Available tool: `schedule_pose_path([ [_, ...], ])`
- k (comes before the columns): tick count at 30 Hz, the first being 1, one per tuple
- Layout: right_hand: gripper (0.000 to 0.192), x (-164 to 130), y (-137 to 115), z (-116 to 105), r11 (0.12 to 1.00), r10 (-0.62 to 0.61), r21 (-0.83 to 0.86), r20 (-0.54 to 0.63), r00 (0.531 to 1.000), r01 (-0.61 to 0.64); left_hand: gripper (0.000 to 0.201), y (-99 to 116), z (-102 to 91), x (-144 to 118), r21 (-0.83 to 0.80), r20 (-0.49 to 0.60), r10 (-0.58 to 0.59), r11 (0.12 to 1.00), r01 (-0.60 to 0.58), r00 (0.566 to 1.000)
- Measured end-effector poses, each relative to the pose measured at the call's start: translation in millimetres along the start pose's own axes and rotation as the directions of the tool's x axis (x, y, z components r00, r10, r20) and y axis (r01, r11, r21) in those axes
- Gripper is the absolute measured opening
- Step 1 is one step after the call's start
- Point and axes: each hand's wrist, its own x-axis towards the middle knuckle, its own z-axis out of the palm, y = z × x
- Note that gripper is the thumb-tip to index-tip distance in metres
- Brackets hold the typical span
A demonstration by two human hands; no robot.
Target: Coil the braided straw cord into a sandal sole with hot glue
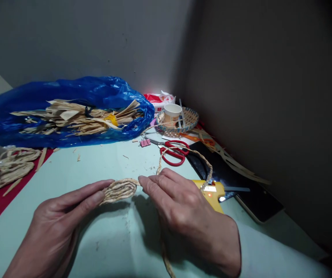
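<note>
My left hand [64, 216] pinches the left end of a flat oval coil of twisted straw cord [121, 190], raised a little over the pale green table top. From the coil's right side the cord runs into my right hand [180, 204], whose thumb and fingertips are closed on it. Beyond that hand the loose braided cord [203, 156] arcs up and round to the right; another length trails down below the wrist toward the front edge. Just past my right hand lies a yellow glue gun [216, 193] with a small orange light, partly hidden by the hand.
Red-handled scissors [174, 154] and a pink binder clip [145, 143] lie ahead. A blue plastic bag [96, 87] holds dry husk bundles [96, 119]. Behind stand a paper cup [172, 114] and woven basket [192, 119]. At right rests a dark phone [261, 206]; braided cord [9, 170] lies left.
</note>
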Motion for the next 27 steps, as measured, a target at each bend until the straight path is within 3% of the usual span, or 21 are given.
schedule_pose_path([
  [3, 0.028, 1.5, -3.1, -0.4, 0.999, 0.028, 0.018, 0.021, 0.999, -0.028, 0.044, 22.0, 21.9, -5.0, -0.138, 0.044, -0.102, 0.985, 0.107, 0.994],
  [7, 0.034, 4.0, -6.1, -3.1, 0.999, 0.038, -0.029, 0.028, 0.999, -0.038, 0.051, 29.1, 34.0, -15.7, -0.271, 0.013, -0.159, 0.95, 0.157, 0.987],
  [14, 0.042, 5.8, -10.9, -6.1, 0.991, 0.108, -0.084, 0.078, 0.991, -0.101, 0.022, 31.7, 44.6, -26.1, -0.393, 0.025, -0.18, 0.903, 0.175, 0.983],
  [17, 0.048, 6.4, -13.0, -8.9, 0.985, 0.146, -0.098, 0.07, 0.987, -0.139, 0.018, 32.7, 52.2, -29.9, -0.416, 0.031, -0.182, 0.892, 0.179, 0.983],
  [21, 0.053, 6.4, -14.7, -11.4, 0.978, 0.173, -0.118, 0.014, 0.985, -0.17, 0.021, 25.8, 57.9, -30.8, -0.375, 0.051, -0.119, 0.918, 0.13, 0.992],
  [27, 0.059, 2.4, -16.5, -10.1, 0.983, 0.155, -0.106, 0.016, 0.988, -0.153, 0.021, 10.8, 56.4, -28.2, -0.124, 0.05, 0.021, 0.992, -0.015, 0.999],
])
